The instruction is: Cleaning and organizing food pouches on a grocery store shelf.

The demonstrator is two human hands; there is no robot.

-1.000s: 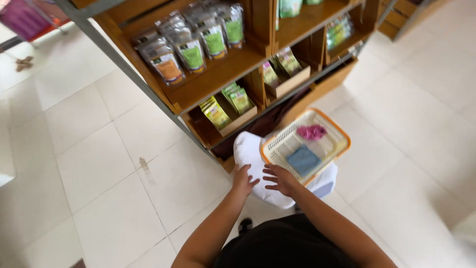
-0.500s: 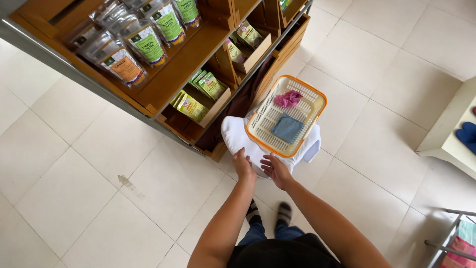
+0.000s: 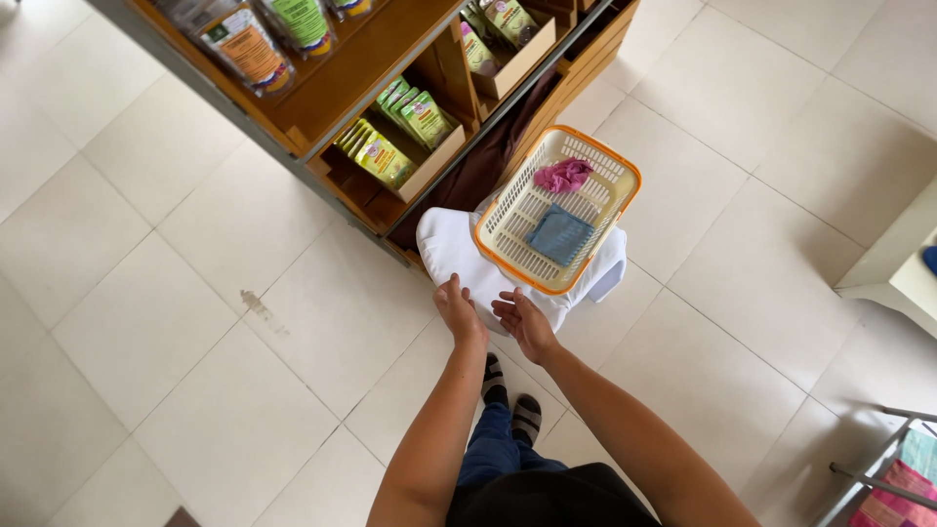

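Observation:
A white stool (image 3: 454,252) stands on the tiled floor in front of a wooden shelf. On it rests a cream plastic basket with an orange rim (image 3: 509,268), holding a pink cloth (image 3: 562,175) and a blue cloth (image 3: 559,234). My left hand (image 3: 458,309) touches the stool's near edge, fingers curled over it. My right hand (image 3: 524,322) hovers just beside it at the stool's front, fingers apart, holding nothing. My feet in dark sandals show below.
The wooden shelf unit (image 3: 361,73) holds green and yellow packets (image 3: 402,127) and bagged goods. A dark brown cloth (image 3: 488,161) hangs behind the stool. A white bench corner (image 3: 893,268) is at right, a metal rack with colourful fabric (image 3: 893,473) at bottom right.
The view has shifted so the shelf sits higher and the stool lies farther in front of me. Both hands stay at the stool's near edge.

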